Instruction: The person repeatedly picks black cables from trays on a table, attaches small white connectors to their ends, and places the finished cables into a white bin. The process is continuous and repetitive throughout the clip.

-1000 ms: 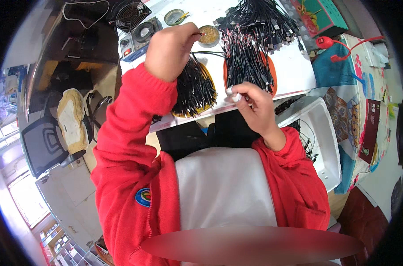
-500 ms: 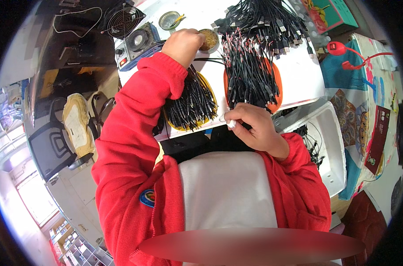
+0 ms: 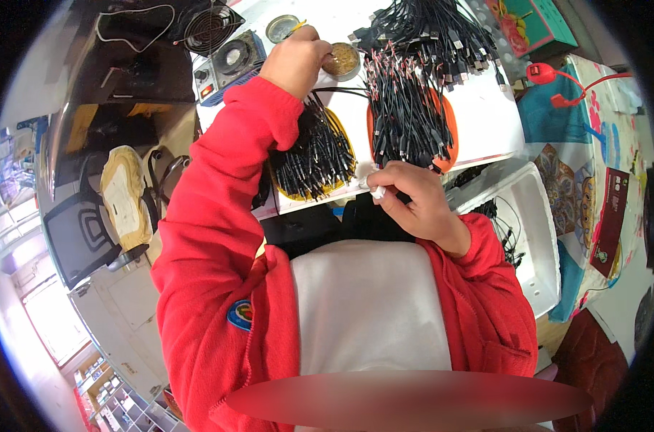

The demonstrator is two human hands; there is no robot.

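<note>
My left hand [image 3: 296, 63] is closed, its fingertips at the rim of a small round tin [image 3: 342, 62] with an amber-brown filling. Whatever those fingers hold is hidden. A small white piece [image 3: 378, 191] is pinched between thumb and forefinger of my right hand [image 3: 419, 203], by the table's front edge. Short black cables [image 3: 314, 160] with barrel-like ends fill a yellow tray [image 3: 339, 129] below my left wrist. Beyond my right hand, black cables [image 3: 406, 122] with bare reddish wire ends lie in an orange tray [image 3: 453, 137].
A blue box with a dial and lit red switch [image 3: 210, 88] stands left of my left hand, near a round-grilled fan [image 3: 210, 30]. A shallow round dish [image 3: 281, 29] sits behind. More cables with metal plugs [image 3: 442, 36] lie at the back. A white bin [image 3: 546, 237] is at right.
My left hand has shifted slightly farther away beside the tin, its fingers staying closed. My right hand keeps its pinch in nearly the same place. The whole view has shifted a little.
</note>
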